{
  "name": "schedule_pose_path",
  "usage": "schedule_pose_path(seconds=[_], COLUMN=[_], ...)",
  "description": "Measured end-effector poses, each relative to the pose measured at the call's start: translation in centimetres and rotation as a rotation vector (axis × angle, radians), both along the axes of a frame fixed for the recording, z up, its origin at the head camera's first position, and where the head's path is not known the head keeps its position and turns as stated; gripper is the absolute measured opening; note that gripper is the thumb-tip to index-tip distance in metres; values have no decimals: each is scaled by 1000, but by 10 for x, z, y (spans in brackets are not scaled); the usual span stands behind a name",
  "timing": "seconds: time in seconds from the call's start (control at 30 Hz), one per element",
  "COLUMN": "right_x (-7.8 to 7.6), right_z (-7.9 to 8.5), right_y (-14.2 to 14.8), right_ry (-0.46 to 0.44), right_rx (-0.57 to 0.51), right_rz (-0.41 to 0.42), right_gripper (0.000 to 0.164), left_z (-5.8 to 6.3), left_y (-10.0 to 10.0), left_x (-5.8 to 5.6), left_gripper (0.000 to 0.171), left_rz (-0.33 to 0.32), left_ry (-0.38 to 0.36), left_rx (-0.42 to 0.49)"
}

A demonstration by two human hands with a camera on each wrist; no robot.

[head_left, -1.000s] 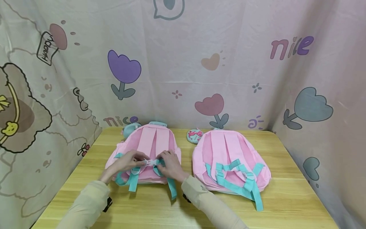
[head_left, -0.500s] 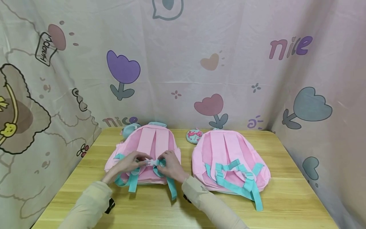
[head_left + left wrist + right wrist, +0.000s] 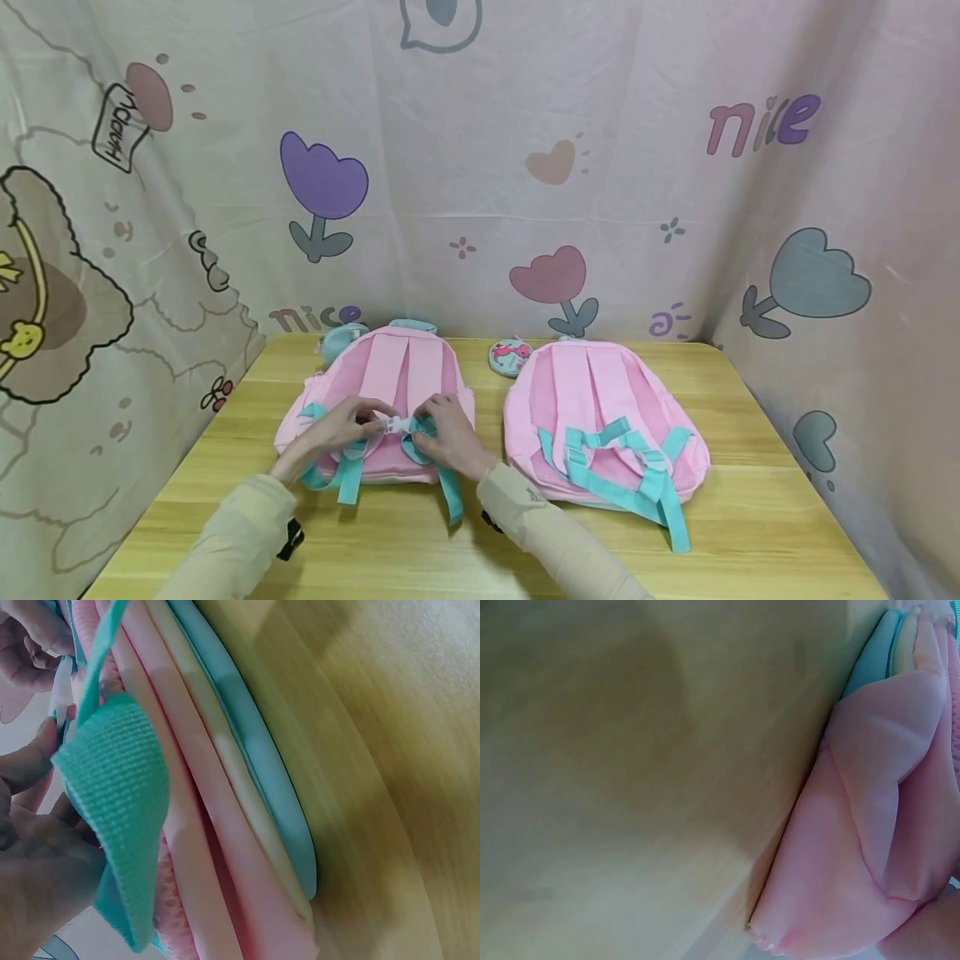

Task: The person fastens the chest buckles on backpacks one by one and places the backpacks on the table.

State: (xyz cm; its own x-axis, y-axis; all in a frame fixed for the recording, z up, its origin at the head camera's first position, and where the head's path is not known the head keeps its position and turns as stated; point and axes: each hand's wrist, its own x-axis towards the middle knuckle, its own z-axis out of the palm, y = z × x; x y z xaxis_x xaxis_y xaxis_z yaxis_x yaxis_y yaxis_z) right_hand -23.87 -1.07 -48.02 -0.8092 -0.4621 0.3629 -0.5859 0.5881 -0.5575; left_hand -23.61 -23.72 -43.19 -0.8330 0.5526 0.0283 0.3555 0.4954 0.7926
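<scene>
Two pink backpacks lie on the table with their strap sides up. Over the left backpack, both hands meet at a white plastic side-release buckle on teal webbing. My left hand pinches the buckle's left end between thumb and fingers. On the other side, my right hand grips the right end where the teal strap joins it. The two halves look joined or nearly so; fingers partly cover them. In the left wrist view a loose teal strap hangs in front of the left hand.
The right backpack lies beside it, its teal straps crossed over the lower half. A round teal pouch with a pink picture sits between the bags at the back. Printed curtains surround the wooden table.
The left hand has shifted slightly to the right, toward the right hand. Both hands keep their hold at the buckle, and the backpacks stay where they were.
</scene>
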Motion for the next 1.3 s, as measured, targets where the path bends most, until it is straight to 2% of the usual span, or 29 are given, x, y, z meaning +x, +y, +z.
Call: schedule_pose_path(seconds=[0.23, 0.47, 0.7, 0.9, 1.1, 1.2, 1.3], right_x=[1, 1, 0, 1, 2, 3, 4], right_z=[2, 1, 1, 2, 4, 9, 21], right_y=[0, 0, 1, 2, 2, 4, 12], right_ry=[0, -7, 11, -15, -29, -40, -25], right_rx=[27, 34, 15, 2, 42, 67, 90], right_rz=[9, 30, 32, 38, 26, 41, 86], right_gripper=[24, 22, 22, 22, 23, 25, 29], left_z=[-1, -3, -6, -7, -8, -6, -2], left_y=[-4, -5, -4, 0, 1, 0, -3], left_x=[-1, 0, 1, 2, 1, 0, 1], left_gripper=[23, 20, 18, 17, 18, 21, 30], left_rz=[-13, -40, -2, 44, 54, 51, 57], left_ry=[-43, -21, -1, -15, -13, -7, -4], left_rx=[7, 27, 40, 35, 17, -10, -39])
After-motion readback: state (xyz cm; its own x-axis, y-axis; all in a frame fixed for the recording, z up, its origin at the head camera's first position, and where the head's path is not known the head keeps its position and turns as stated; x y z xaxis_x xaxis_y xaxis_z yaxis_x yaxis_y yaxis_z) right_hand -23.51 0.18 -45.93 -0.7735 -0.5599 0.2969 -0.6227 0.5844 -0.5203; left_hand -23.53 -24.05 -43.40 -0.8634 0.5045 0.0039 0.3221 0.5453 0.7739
